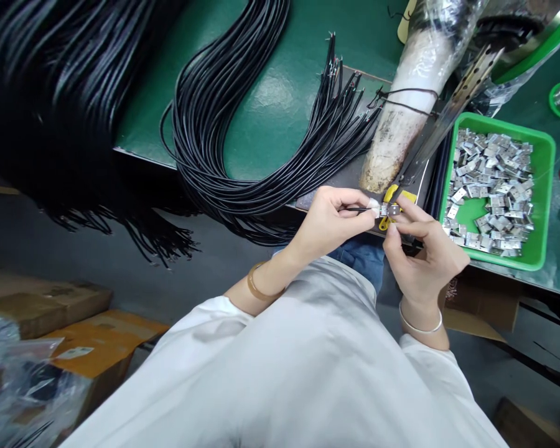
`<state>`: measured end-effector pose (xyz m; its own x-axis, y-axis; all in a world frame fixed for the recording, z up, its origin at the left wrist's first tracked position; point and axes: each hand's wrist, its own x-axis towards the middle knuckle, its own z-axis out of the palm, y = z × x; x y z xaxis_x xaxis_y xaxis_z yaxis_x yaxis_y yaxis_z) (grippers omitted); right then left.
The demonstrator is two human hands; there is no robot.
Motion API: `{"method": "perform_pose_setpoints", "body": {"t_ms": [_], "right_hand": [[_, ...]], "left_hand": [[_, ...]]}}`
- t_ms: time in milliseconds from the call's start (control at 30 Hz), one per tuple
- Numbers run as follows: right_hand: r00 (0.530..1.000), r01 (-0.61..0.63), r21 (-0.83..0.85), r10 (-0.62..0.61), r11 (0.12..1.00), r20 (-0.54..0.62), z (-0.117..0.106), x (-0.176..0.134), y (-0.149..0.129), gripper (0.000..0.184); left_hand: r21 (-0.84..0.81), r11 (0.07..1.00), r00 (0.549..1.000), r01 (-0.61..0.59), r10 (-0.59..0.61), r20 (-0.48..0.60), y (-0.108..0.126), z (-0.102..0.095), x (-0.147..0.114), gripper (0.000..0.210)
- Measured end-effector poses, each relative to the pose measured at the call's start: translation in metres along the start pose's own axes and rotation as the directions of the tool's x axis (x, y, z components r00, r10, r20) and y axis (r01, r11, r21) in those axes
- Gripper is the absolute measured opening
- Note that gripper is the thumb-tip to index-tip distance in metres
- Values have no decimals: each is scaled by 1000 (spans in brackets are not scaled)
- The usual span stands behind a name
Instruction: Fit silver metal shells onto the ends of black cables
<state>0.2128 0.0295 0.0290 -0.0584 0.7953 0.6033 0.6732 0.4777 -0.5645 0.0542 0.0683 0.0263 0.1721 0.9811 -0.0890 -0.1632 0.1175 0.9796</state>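
My left hand (pixel 336 219) pinches the end of a thin black cable (pixel 354 209), with a white wrap on a fingertip. At the cable's end is a small silver metal connector (pixel 392 210). The fingertips of my right hand (pixel 422 246) close around the far side of that connector; the exact contact is partly hidden. Just behind the fingertips are yellow parts (pixel 391 191) of a tool or fixture. A white, plastic-wrapped tube (pixel 399 130) with a browned end slants down close above the hands, beside a perforated metal strip (pixel 466 87).
A green tray (pixel 551 186) with many silver metal shells stands at the right. A looped bundle of black cables (pixel 200 137) lies across the green table (pixel 270 93); a larger bundle (pixel 70 81) hangs over its edge. Cardboard boxes (pixel 102 348) stand at lower left.
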Motion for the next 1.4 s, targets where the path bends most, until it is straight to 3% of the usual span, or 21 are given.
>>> {"method": "perform_pose_setpoints", "body": {"t_ms": [100,200,333,433,500,567,667,733,933,1233,1400], "right_hand": [[999,30,-43,-31,999,-27,-2,2,2,15],[992,98,-113,-106,989,-67,-4,3,3,20],[985,146,-161,-159,976,-68,-2,0,3,21],[977,153,-186,-176,971,-118,2,-3,2,20],[983,100,-154,-121,983,-136,4,-4,0,20],[992,-34,-19,32,999,-124,4,-2,-2,15],[970,-227,219,240,949,-34,2,2,-6,7],[966,-252,235,259,939,0,0,4,-6,7],[997,-65,47,66,997,-28,0,4,-1,13],[998,45,-26,-46,999,-39,-1,10,-5,18],[997,75,-76,-75,994,10,-4,3,-4,20]], "left_hand": [[15,999,999,-42,42,26,1,2,-2,11],[130,981,990,-143,139,41,1,3,-6,11],[311,901,950,-303,313,22,-5,2,-12,8],[370,865,934,-340,355,29,-9,0,-15,9],[359,857,921,-370,388,23,-9,-2,-16,11],[312,862,909,-400,417,13,-9,-4,-15,9],[206,899,922,-387,384,56,-5,-7,-13,12],[139,935,945,-327,320,73,-4,-8,-12,15],[41,978,979,-203,202,22,-7,-3,-7,16],[85,943,947,-321,321,10,-3,-4,-3,10],[104,981,985,-167,161,60,-4,-5,-5,14]]}}
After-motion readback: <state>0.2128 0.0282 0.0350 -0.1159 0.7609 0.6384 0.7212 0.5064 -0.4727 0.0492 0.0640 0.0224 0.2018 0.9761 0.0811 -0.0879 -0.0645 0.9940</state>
